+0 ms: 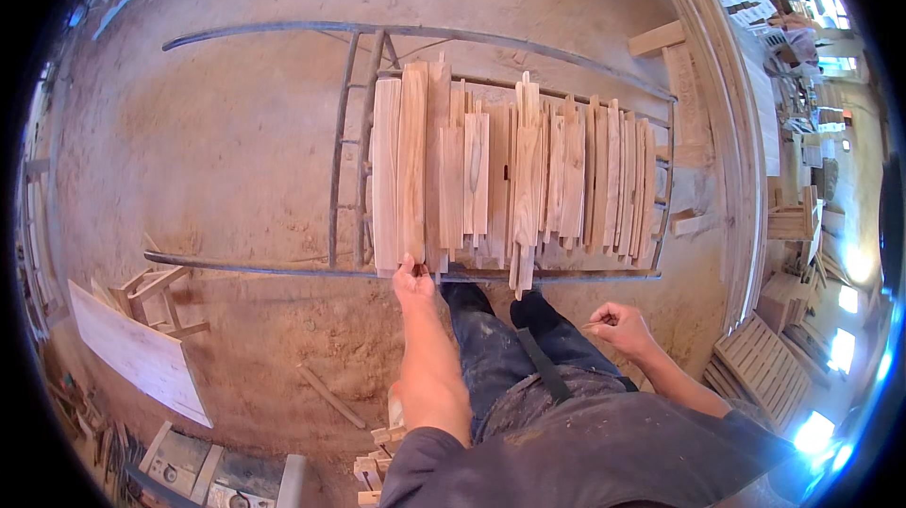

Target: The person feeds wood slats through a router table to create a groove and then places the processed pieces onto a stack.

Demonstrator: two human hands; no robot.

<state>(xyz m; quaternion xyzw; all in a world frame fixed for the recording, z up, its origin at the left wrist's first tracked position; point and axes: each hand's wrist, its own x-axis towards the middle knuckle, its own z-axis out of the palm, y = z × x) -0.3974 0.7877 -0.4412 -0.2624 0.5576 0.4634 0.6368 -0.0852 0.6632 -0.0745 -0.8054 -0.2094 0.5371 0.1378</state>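
Observation:
Several light wooden boards [477, 173] of uneven length lie side by side across a metal frame [347, 131] in front of me. My left hand [415, 283] is at the near end of a wooden board [412, 164] near the left side of the row, its fingers closed round that end. Off to the right of my legs, my right hand [618, 327] is held apart from the boards. Its thumb and fingers are pinched together, and something thin seems to poke out, too small to name.
A white-topped panel [142, 348] leans by a small wooden frame at the left. Long planks [731, 131] run along the right, with a slatted wooden panel [769, 366] at lower right. A loose stick [330, 395] lies on the dusty floor. A machine [203, 470] stands at lower left.

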